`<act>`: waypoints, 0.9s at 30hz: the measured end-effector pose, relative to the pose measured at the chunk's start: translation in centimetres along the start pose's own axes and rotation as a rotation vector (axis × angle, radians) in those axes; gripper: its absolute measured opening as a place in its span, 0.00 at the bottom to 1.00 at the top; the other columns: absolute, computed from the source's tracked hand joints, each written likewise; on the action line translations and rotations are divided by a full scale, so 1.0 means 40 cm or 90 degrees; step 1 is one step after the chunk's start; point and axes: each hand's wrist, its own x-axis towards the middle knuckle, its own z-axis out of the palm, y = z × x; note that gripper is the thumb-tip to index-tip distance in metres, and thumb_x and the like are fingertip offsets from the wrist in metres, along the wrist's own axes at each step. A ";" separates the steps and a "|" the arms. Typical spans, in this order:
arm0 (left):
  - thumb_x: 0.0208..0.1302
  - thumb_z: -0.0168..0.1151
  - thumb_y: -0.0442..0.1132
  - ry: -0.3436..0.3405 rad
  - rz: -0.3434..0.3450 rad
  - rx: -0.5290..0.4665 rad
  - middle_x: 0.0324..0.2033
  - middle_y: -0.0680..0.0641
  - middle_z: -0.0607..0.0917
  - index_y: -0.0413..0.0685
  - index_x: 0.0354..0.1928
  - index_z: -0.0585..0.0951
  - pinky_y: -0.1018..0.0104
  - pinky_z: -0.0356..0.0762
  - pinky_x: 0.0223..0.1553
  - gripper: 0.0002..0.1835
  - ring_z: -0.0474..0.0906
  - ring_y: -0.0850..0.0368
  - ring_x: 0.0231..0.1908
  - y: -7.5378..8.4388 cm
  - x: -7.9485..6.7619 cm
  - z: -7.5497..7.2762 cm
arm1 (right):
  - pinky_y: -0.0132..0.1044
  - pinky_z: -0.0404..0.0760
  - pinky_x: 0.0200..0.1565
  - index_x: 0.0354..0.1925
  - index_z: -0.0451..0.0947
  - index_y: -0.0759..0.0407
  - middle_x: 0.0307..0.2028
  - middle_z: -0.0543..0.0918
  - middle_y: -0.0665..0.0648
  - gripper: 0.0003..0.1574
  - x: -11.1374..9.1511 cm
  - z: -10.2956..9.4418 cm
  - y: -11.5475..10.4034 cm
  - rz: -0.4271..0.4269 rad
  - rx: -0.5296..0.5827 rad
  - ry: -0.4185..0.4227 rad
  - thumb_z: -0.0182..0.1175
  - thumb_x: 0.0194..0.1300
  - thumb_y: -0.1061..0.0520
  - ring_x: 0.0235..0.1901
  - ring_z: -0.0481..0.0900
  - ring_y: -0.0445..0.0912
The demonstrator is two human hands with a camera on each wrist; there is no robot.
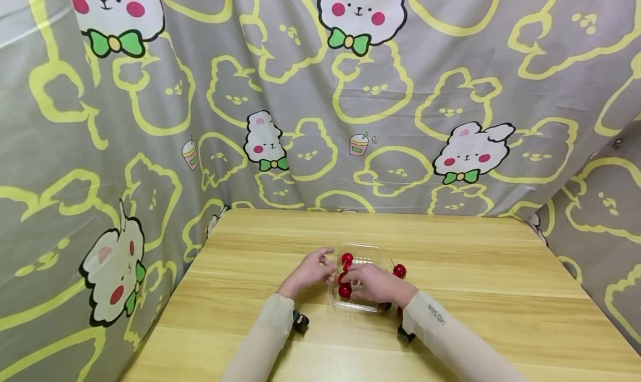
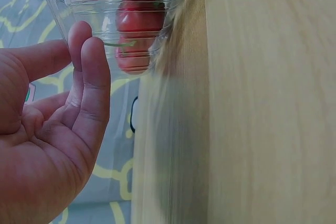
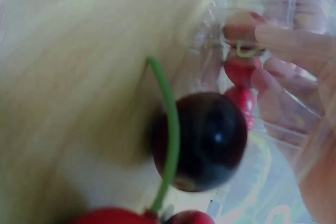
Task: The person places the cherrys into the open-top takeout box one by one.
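A clear plastic box (image 1: 360, 247) holds several red cherries in a row along its left wall, among them a near cherry (image 1: 345, 290) and a far one (image 1: 347, 258). My right hand (image 1: 378, 283) reaches over the box's right side, fingers extended down inside. In the right wrist view its fingertips (image 3: 260, 77) lie against a red cherry (image 3: 239, 72) in the row. My left hand (image 1: 312, 268) stays outside the left wall, fingers bent loosely, fingertips (image 2: 94, 51) right by the plastic. Nothing shows in its palm.
A red cherry with a stem (image 1: 399, 270) lies on the wooden table (image 1: 476, 293) right of the box. A dark cherry (image 3: 205, 140) sits close under the right wrist, beside a red one (image 3: 113, 216). Patterned curtains (image 1: 300, 92) enclose the table's back and sides.
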 end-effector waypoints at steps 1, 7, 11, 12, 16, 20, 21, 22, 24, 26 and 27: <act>0.62 0.59 0.27 0.000 0.000 0.000 0.32 0.40 0.80 0.32 0.67 0.61 0.64 0.84 0.28 0.31 0.79 0.56 0.22 0.000 0.000 0.000 | 0.29 0.80 0.41 0.48 0.82 0.58 0.44 0.80 0.49 0.19 -0.001 -0.003 0.002 0.002 0.004 0.002 0.68 0.56 0.61 0.38 0.80 0.44; 0.62 0.60 0.27 0.004 0.005 -0.004 0.32 0.39 0.80 0.32 0.67 0.61 0.63 0.83 0.28 0.32 0.79 0.55 0.22 0.000 0.000 0.000 | 0.35 0.82 0.42 0.48 0.82 0.58 0.44 0.82 0.52 0.18 -0.020 -0.027 0.011 0.003 0.004 0.023 0.68 0.57 0.61 0.41 0.80 0.46; 0.61 0.60 0.28 0.007 0.005 -0.007 0.32 0.39 0.80 0.32 0.67 0.61 0.63 0.84 0.29 0.33 0.79 0.55 0.23 -0.001 -0.001 0.000 | 0.36 0.82 0.39 0.46 0.82 0.59 0.41 0.81 0.54 0.16 -0.042 -0.052 0.019 -0.006 -0.013 0.047 0.68 0.57 0.62 0.39 0.80 0.46; 0.61 0.60 0.28 0.008 0.003 -0.008 0.32 0.40 0.80 0.32 0.67 0.61 0.63 0.84 0.29 0.33 0.79 0.55 0.23 -0.002 -0.001 0.000 | 0.36 0.82 0.39 0.46 0.82 0.59 0.40 0.81 0.53 0.16 -0.049 -0.060 0.022 -0.004 -0.016 0.053 0.68 0.57 0.62 0.39 0.80 0.46; 0.62 0.60 0.29 0.010 -0.004 -0.006 0.32 0.41 0.79 0.34 0.67 0.61 0.63 0.84 0.30 0.32 0.79 0.55 0.24 -0.003 -0.001 -0.002 | 0.39 0.83 0.37 0.45 0.82 0.58 0.40 0.81 0.53 0.14 -0.077 -0.090 0.034 0.019 -0.011 0.064 0.66 0.58 0.61 0.37 0.79 0.46; 0.62 0.60 0.29 0.012 -0.002 0.000 0.32 0.42 0.79 0.34 0.67 0.62 0.63 0.84 0.30 0.32 0.79 0.55 0.24 -0.004 0.001 -0.003 | 0.36 0.82 0.33 0.43 0.82 0.56 0.39 0.81 0.53 0.11 -0.108 -0.111 0.053 0.052 0.013 0.071 0.64 0.60 0.61 0.32 0.78 0.42; 0.62 0.60 0.29 0.012 -0.002 0.000 0.32 0.42 0.79 0.34 0.67 0.62 0.63 0.84 0.30 0.32 0.79 0.55 0.24 -0.003 0.002 -0.003 | 0.34 0.81 0.33 0.43 0.82 0.55 0.38 0.81 0.53 0.10 -0.116 -0.115 0.058 0.061 0.017 0.072 0.64 0.61 0.61 0.31 0.77 0.40; 0.62 0.60 0.29 0.012 -0.002 0.001 0.32 0.43 0.79 0.34 0.67 0.62 0.63 0.84 0.30 0.32 0.79 0.55 0.24 -0.003 0.002 -0.003 | 0.33 0.80 0.32 0.42 0.82 0.54 0.37 0.80 0.52 0.09 -0.125 -0.118 0.061 0.069 0.021 0.074 0.63 0.61 0.61 0.30 0.75 0.38; 0.62 0.60 0.29 0.011 -0.004 0.001 0.32 0.43 0.79 0.35 0.67 0.62 0.63 0.84 0.30 0.32 0.79 0.55 0.24 -0.001 0.001 -0.003 | 0.32 0.78 0.31 0.40 0.82 0.53 0.36 0.80 0.50 0.07 -0.143 -0.123 0.066 0.083 0.026 0.078 0.63 0.62 0.60 0.29 0.72 0.36; 0.62 0.60 0.29 0.011 -0.006 -0.001 0.32 0.42 0.79 0.35 0.67 0.61 0.63 0.84 0.30 0.32 0.79 0.55 0.24 0.001 0.000 -0.001 | 0.32 0.77 0.31 0.38 0.82 0.54 0.34 0.79 0.47 0.05 -0.162 -0.126 0.070 0.093 0.033 0.082 0.62 0.62 0.60 0.29 0.71 0.35; 0.62 0.60 0.29 0.011 -0.006 -0.001 0.32 0.42 0.79 0.34 0.67 0.61 0.63 0.84 0.30 0.32 0.79 0.55 0.24 0.002 -0.001 0.000 | 0.31 0.77 0.31 0.38 0.83 0.54 0.34 0.78 0.46 0.04 -0.170 -0.127 0.071 0.097 0.037 0.083 0.62 0.62 0.60 0.29 0.71 0.35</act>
